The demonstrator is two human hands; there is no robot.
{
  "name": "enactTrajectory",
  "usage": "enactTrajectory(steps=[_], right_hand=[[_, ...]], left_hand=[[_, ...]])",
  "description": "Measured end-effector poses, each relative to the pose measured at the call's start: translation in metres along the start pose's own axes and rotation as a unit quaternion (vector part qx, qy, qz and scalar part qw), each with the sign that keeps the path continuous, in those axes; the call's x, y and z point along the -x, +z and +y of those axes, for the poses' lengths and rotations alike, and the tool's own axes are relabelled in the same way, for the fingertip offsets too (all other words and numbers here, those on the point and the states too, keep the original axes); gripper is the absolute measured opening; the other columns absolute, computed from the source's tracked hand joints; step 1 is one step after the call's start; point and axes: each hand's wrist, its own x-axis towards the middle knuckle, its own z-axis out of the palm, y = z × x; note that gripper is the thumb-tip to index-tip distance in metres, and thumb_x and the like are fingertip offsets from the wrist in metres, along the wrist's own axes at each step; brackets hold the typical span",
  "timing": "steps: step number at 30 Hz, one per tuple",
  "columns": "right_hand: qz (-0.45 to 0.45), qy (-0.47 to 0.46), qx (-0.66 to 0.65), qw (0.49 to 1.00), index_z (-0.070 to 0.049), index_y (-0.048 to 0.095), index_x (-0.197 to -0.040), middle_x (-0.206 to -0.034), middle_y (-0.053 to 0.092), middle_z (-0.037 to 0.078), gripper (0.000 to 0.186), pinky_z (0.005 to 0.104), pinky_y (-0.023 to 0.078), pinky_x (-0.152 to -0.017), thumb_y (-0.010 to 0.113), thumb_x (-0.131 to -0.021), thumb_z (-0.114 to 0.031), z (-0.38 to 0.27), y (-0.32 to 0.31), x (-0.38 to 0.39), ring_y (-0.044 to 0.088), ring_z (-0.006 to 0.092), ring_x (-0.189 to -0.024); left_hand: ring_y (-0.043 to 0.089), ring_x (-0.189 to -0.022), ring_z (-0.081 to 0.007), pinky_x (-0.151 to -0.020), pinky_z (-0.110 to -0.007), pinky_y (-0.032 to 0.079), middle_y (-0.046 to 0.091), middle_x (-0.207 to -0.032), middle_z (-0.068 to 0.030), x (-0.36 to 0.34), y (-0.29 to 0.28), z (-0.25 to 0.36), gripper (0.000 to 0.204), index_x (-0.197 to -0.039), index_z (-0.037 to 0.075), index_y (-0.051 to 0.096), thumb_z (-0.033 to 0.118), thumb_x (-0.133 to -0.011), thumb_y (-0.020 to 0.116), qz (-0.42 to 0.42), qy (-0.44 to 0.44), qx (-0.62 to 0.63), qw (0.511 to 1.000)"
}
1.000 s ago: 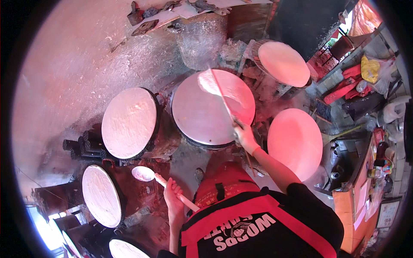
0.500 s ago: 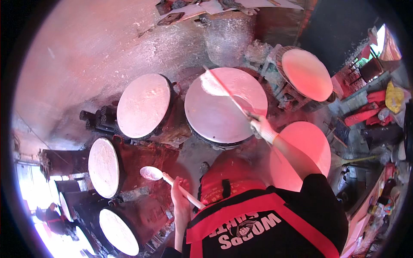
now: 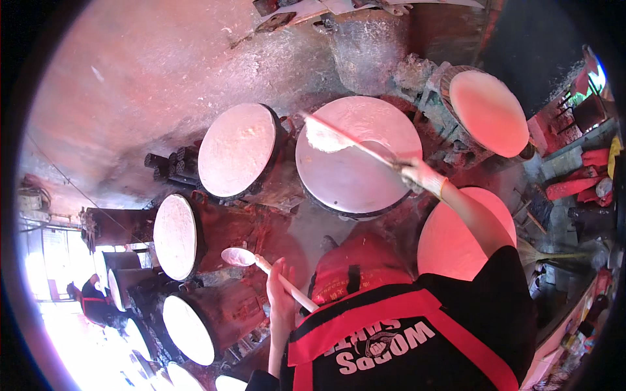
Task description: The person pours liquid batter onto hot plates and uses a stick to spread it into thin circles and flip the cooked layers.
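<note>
My right hand (image 3: 420, 177), which appears to be in a pale glove with an orange cuff, is closed round a long thin stick (image 3: 365, 148). The stick slants over a large round griddle (image 3: 342, 182) in front of me. White batter (image 3: 326, 137) lies thick under its far part, and a thinner white layer covers the griddle's far and right side. My left hand (image 3: 280, 296) grips the pale handle of a ladle (image 3: 238, 257), held to the left of my red apron (image 3: 365, 260). The ladle's bowl is whitish, and the handle's lower end is hidden at my apron.
More round griddles, coated white, stand around me: one at left (image 3: 237, 150), one at far right (image 3: 489, 112), one under my right forearm (image 3: 450, 241). Black perforated briquettes (image 3: 176, 163) lie by the wall. Another person (image 3: 96, 303) is at far left.
The stick's far end has swung left and a little nearer across the griddle, with my right hand following. The view has shifted slightly. My left hand keeps hold of the ladle.
</note>
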Motion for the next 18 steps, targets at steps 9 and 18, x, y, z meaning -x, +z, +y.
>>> enactTrajectory(steps=[9, 18], right_hand=[[-0.018, -0.011, -0.038, 0.999, -0.02, 0.057, -0.128, -0.051, 0.041, -0.004, 0.044, 0.0252, 0.026, -0.032, 0.048, -0.086, -0.01, 0.005, -0.049, -0.014, 0.033, 0.0084, -0.035], [-0.125, -0.093, -0.023, 0.988, -0.005, 0.057, -0.124, -0.06, 0.048, -0.003, 0.033, 0.0214, 0.032, -0.043, 0.051, -0.092, -0.013, 0.053, 0.001, 0.086, 0.043, 0.0052, -0.048]], left_hand=[[0.057, -0.09, -0.0111, -0.082, -0.026, 0.048, 0.057, -0.097, 0.0007, 0.042, -0.023, -0.017, 0.03, -0.109, 0.006, 0.058, 0.019, -0.084, 0.065, 0.078, -0.053, -0.073, 0.993], [0.049, -0.11, -0.0126, -0.098, -0.033, 0.038, 0.055, -0.12, -0.0021, 0.016, -0.021, 0.005, 0.036, -0.116, 0.006, 0.056, 0.024, -0.085, 0.064, 0.036, -0.057, -0.152, 0.986]])
